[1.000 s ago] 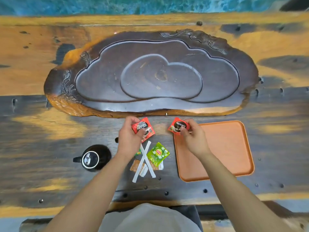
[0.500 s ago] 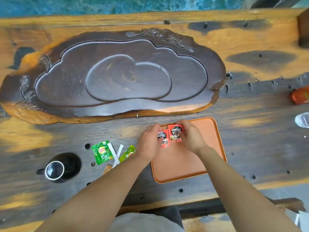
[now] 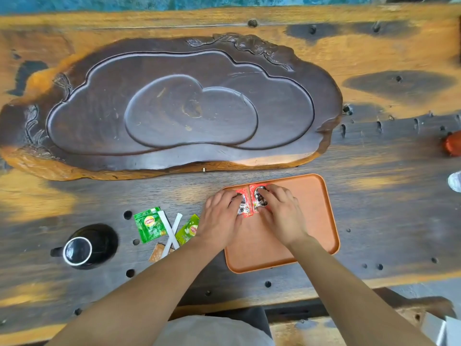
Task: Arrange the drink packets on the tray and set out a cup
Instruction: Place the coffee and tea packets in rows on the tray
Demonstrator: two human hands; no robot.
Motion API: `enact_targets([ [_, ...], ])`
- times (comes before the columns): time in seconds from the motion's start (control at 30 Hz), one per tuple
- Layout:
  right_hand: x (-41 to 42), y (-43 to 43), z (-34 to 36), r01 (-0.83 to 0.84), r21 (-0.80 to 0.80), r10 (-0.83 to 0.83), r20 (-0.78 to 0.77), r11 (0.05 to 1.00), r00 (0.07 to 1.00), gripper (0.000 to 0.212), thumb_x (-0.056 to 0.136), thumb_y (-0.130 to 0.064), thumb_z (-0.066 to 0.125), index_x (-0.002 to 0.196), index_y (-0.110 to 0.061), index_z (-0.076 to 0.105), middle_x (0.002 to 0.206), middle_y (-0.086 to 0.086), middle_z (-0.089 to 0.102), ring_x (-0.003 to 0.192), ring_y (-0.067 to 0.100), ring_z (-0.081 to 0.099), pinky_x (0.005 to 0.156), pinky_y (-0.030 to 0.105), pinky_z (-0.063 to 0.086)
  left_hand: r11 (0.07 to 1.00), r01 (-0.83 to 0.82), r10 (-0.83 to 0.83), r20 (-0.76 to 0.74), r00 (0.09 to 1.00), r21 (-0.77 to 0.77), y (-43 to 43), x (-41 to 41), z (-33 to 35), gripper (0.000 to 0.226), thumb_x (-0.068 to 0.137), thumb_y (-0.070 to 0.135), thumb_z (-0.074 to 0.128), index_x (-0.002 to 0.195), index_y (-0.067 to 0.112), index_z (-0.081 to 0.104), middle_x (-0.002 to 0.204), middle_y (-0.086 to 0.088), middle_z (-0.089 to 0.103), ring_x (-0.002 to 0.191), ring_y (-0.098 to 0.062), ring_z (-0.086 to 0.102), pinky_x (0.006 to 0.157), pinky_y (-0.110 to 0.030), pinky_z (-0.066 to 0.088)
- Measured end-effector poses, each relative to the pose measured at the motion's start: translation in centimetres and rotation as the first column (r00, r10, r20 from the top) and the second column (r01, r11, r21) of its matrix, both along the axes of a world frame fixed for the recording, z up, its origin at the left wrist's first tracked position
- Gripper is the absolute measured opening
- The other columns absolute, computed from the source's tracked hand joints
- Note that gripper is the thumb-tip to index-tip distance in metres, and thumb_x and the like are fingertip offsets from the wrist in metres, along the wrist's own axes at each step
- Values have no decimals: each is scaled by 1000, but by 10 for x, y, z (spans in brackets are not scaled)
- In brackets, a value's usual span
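Observation:
An orange tray (image 3: 313, 221) lies on the wooden table near its front edge. Two red coffee packets sit side by side in the tray's far left corner. My left hand (image 3: 219, 217) presses on the left red packet (image 3: 246, 213), and my right hand (image 3: 282, 216) presses on the right red packet (image 3: 257, 193). To the left of the tray, on the table, lie two green tea packets (image 3: 149, 227) (image 3: 188, 229), two crossed white stick sachets (image 3: 171, 232) and a brown sachet (image 3: 156, 253). A black cup (image 3: 82, 248) stands further left.
A large dark carved wooden tea board (image 3: 174, 108) fills the table behind the tray. A red object (image 3: 452, 143) and a white object (image 3: 455, 181) show at the right edge. The table has several round holes.
Both hands carried the red packets from the table onto the tray's far left corner and now press them flat side by side. The view has shifted right.

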State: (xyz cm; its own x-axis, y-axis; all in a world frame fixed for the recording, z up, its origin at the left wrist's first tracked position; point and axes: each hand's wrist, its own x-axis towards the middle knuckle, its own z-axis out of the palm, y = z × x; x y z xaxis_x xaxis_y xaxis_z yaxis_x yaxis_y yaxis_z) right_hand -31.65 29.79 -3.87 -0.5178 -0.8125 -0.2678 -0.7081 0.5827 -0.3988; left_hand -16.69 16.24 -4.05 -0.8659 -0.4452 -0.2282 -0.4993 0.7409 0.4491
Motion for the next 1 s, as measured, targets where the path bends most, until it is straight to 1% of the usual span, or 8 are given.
enact_targets([
  [0.13, 2, -2, 0, 6, 33, -6, 6, 999, 1000, 49, 88, -26, 70, 136, -24, 56, 141, 2, 54, 126, 25, 46, 93, 45, 46, 1000, 0, 0, 11, 1000, -4, 0, 0, 1, 45, 85, 27, 67, 129, 17, 61, 129, -1, 60, 124, -26, 49, 106, -43, 40],
  [0.37, 3, -4, 4, 21, 35, -21, 10, 999, 1000, 49, 88, -25, 70, 136, -24, 56, 141, 1, 54, 127, 24, 45, 93, 46, 46, 999, -21, 20, 23, 1000, 33, -3, -1, 2, 48, 87, 22, 64, 134, 17, 59, 134, -2, 58, 128, -25, 46, 108, -43, 38],
  [0.53, 9, -6, 6, 32, -2, -32, -8, 999, 999, 46, 90, -25, 69, 134, -23, 57, 140, 1, 56, 126, 25, 48, 92, 45, 47, 995, -48, 53, -55, 997, 88, -5, 8, 6, 45, 87, 19, 64, 132, 17, 59, 135, -2, 57, 129, -25, 45, 109, -42, 40],
  [0.67, 27, -18, 13, -13, -48, 11, -39, 999, 999, 37, 92, -26, 67, 128, -21, 60, 131, 0, 59, 118, 26, 52, 88, 44, 48, 980, -160, 176, -138, 975, 117, -19, 43, 13, 37, 90, 21, 65, 126, 16, 62, 131, -1, 57, 126, -22, 46, 108, -39, 39],
  [0.77, 51, -35, 15, -107, -77, 105, -28, 991, 994, 26, 92, -25, 65, 118, -18, 63, 120, 0, 62, 109, 27, 53, 87, 44, 48, 946, -314, 323, -152, 934, 83, -41, 87, 13, 34, 88, 19, 70, 122, 13, 65, 124, -4, 59, 119, -24, 50, 107, -38, 40],
  [0.87, 82, -58, 16, -211, -72, 211, -1, 975, 977, 21, 93, -29, 60, 109, -16, 65, 108, 2, 64, 100, 28, 53, 84, 46, 48, 878, -478, 479, -83, 874, 35, -66, 132, 14, 33, 84, 11, 72, 117, 11, 66, 119, -8, 60, 112, -31, 53, 101, -40, 41],
  [0.93, 103, -76, 16, -244, -61, 247, 38, 968, 968, 20, 92, -28, 63, 107, -15, 67, 104, 3, 65, 98, 29, 54, 84, 46, 49, 863, -505, 505, 1, 863, -8, -82, 156, 14, 39, 81, 8, 74, 118, 9, 65, 118, -11, 60, 110, -33, 53, 100, -41, 40],
  [1.0, 122, -93, 15, -255, -34, 257, 55, 966, 965, 22, 87, -27, 68, 103, -12, 68, 99, 6, 66, 95, 32, 56, 89, 49, 50, 880, -475, 473, 121, 873, -13, -95, 170, 15, 49, 79, 12, 76, 125, 10, 61, 122, -11, 58, 114, -33, 52, 103, -42, 40],
])
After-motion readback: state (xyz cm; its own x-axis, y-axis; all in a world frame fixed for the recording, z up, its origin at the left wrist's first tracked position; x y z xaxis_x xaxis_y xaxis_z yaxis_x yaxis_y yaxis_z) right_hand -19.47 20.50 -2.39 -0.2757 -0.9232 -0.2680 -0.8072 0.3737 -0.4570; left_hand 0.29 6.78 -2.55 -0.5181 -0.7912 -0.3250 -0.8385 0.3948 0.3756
